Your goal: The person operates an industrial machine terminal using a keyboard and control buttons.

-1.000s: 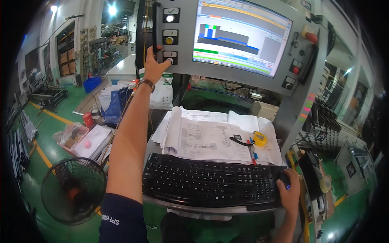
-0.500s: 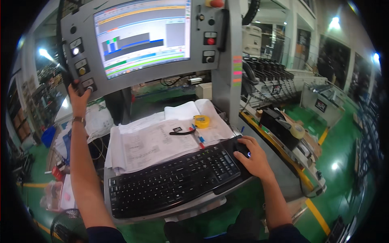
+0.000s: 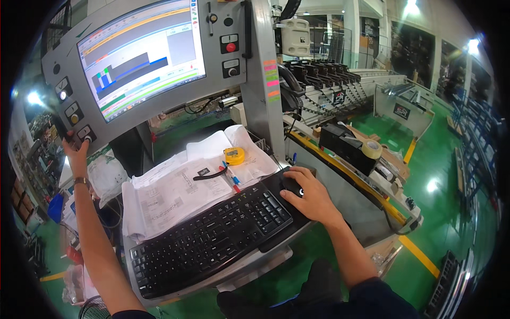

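My left hand (image 3: 77,153) is at the lower left corner of a grey control panel (image 3: 127,119). Its fingers curl round the panel's edge and the thumb presses on the lowest button (image 3: 86,137). On the right, my right hand (image 3: 308,194) rests over a black computer mouse (image 3: 291,184), partly covering it. A black keyboard (image 3: 210,239) lies beside the mouse on a tilted grey shelf. Above the keys are paper drawings (image 3: 164,194), with a yellow tape measure (image 3: 234,155), a black curved strip (image 3: 210,175) and pens (image 3: 232,179) on them.
The panel's lit screen (image 3: 143,58) shows a coloured profile diagram. To the right, a yellow-edged machine bed (image 3: 345,175) carries a black box (image 3: 342,146) and a tape roll (image 3: 372,149). A white machine (image 3: 340,95) with black clamps stands behind. A wire-guarded fan (image 3: 94,308) is low on the left.
The whole view has swung right, so panel, shelf and both hands sit further left in the picture. My left hand stays at the panel button, my right hand on the mouse.
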`<state>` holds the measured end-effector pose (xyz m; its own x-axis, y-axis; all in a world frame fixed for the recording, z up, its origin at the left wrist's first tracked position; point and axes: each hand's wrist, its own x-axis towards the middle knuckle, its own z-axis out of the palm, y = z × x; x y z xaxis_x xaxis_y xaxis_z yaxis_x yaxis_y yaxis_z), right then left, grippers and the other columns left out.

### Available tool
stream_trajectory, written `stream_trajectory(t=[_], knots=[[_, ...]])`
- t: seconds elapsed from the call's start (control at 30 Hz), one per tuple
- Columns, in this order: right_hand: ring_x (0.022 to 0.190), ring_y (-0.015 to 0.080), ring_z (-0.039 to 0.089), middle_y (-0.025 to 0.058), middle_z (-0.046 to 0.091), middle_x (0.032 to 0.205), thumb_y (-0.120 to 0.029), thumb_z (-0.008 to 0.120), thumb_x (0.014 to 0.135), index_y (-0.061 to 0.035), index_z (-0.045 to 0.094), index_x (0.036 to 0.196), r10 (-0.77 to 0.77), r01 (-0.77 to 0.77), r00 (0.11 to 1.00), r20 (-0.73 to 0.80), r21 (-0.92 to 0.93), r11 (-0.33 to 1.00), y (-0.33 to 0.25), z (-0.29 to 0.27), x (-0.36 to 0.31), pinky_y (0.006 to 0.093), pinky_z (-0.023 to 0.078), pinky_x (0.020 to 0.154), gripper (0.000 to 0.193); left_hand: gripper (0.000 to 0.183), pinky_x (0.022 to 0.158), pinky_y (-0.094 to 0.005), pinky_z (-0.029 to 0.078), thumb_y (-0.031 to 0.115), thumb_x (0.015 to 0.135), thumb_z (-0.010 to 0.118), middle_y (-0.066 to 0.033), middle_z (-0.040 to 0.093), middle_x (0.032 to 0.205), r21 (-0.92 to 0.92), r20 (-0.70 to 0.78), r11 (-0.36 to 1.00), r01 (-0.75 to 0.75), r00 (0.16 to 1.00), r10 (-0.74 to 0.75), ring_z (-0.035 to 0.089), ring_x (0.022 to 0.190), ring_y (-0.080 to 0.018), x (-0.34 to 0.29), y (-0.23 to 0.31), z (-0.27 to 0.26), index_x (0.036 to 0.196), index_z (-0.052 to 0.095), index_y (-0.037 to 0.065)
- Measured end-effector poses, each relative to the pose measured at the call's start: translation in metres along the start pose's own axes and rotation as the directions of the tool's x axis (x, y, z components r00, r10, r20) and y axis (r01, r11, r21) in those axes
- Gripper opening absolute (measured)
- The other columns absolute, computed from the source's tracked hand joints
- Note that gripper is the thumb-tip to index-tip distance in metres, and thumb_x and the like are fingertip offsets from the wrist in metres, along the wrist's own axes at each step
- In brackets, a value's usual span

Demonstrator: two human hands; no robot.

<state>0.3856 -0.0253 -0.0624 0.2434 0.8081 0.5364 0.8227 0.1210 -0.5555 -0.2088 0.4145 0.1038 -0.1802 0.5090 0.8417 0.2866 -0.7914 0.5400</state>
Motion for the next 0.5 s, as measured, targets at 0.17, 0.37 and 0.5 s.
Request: stream_trajectory(t=[0.17,0.37,0.5], knots=[[0.130,0.0407,0.065,0.0158,0.060,0.151,-0.038,0.078,0.099,-0.0058,0.068,0.139,-0.012,0.012,1.000,-0.007,0.003,1.000,0.0020,-0.0002,0.0000,0.0492,0.052,0.110,0.052,0.064,0.110,-0.0355,0.050,-0.003,0.097,0.075,-0.0132,0.067,0.139,0.009,-0.001,1.000,0.010,1.000,-0.010,0.067,0.127,-0.0218,0.0035,-0.0027,-0.0018,0.152,0.045,0.007],[0.129,0.0408,0.066,0.0169,0.061,0.150,-0.038,0.078,0.099,-0.0059,0.068,0.139,-0.022,0.022,1.000,-0.007,0.006,1.000,0.0021,0.0003,0.0004,0.0490,0.052,0.109,0.052,0.065,0.110,-0.0346,0.050,-0.001,0.097,0.076,-0.0134,0.066,0.139,-0.009,0.019,1.000,-0.022,1.000,0.022,0.067,0.127,-0.0220,0.0038,-0.0039,-0.0021,0.153,0.044,0.006],[0.128,0.0406,0.066,0.0171,0.061,0.150,-0.038,0.078,0.099,-0.0059,0.069,0.138,-0.032,0.032,0.999,-0.010,-0.006,0.999,0.0028,0.0010,0.0003,0.0488,0.052,0.109,0.051,0.066,0.110,-0.0342,0.050,0.001,0.097,0.077,-0.0140,0.067,0.138,0.021,0.008,1.000,-0.007,1.000,0.007,0.067,0.127,-0.0225,0.0041,-0.0051,-0.0044,0.154,0.044,0.006]])
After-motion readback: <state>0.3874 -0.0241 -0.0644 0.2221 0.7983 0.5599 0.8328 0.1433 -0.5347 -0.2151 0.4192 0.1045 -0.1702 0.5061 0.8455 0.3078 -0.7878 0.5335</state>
